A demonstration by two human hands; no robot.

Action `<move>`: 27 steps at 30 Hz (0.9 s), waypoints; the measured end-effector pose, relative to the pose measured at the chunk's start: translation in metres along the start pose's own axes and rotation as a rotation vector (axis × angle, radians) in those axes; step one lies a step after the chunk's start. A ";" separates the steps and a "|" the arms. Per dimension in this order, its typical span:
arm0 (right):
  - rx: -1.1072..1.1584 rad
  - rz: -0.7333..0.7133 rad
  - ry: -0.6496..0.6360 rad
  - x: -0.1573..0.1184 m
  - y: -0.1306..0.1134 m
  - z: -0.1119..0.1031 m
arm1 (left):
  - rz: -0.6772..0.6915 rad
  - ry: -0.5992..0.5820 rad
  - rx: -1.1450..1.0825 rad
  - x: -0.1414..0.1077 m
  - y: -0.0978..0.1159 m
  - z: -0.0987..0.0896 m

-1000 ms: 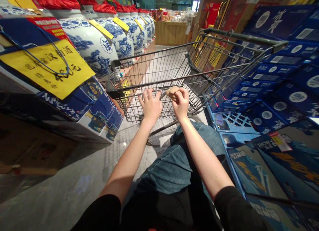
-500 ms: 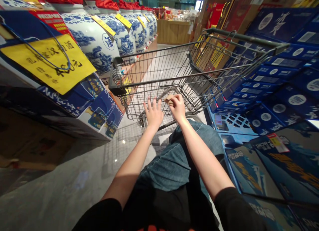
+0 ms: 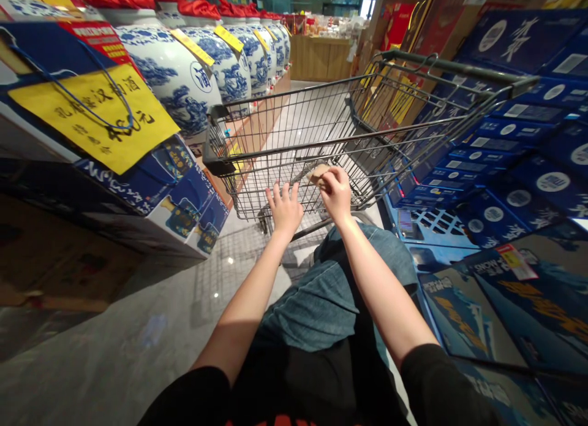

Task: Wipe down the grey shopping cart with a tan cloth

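Observation:
My right hand [image 3: 336,194] pinches a small tan, crumpled piece of paper or card [image 3: 318,174] between fingers and thumb, just over the wire basket of a metal shopping cart [image 3: 294,135]. My left hand [image 3: 285,209] is beside it with fingers spread, over the cart's near end and holding nothing. Both forearms reach forward from black sleeves above my denim-covered legs. The cart's basket shows no goods inside.
Large blue-and-white porcelain jars [image 3: 177,76] with red cloth tops and a yellow price sign [image 3: 94,116] line the left. Stacked blue boxes [image 3: 519,138] stand on the right. A wooden counter [image 3: 319,58] closes the far aisle, and a polished floor [image 3: 138,315] runs below.
The cart and the view have shifted slightly. My left hand's fingers have lifted and spread from the wire, and my right hand has turned the tan piece slightly while keeping hold.

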State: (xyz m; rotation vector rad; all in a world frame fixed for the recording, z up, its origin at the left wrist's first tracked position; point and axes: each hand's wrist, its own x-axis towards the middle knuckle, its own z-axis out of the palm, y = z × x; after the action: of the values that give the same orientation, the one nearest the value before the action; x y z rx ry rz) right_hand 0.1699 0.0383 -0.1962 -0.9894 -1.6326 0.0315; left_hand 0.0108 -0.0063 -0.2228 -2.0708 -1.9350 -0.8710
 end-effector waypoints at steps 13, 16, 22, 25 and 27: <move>-0.029 0.040 -0.151 0.002 0.012 -0.006 | -0.069 -0.011 -0.069 0.015 -0.001 -0.005; -0.002 -0.024 0.017 0.020 -0.001 -0.011 | -0.085 -0.005 -0.071 0.019 -0.006 -0.007; -0.028 -0.059 -0.157 0.013 -0.008 0.017 | -0.109 0.050 -0.072 0.029 -0.028 -0.009; -0.069 -0.047 -0.327 -0.006 -0.011 0.037 | -0.104 0.068 -0.062 0.033 -0.044 -0.010; -0.059 -0.034 -0.305 -0.008 -0.015 0.041 | -0.093 0.067 -0.057 0.034 -0.052 -0.012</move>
State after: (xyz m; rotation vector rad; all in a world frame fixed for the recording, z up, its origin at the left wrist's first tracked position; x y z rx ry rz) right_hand 0.1272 0.0435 -0.2085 -1.0389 -1.9375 0.1167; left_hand -0.0432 0.0239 -0.2089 -1.9688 -2.0070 -1.0130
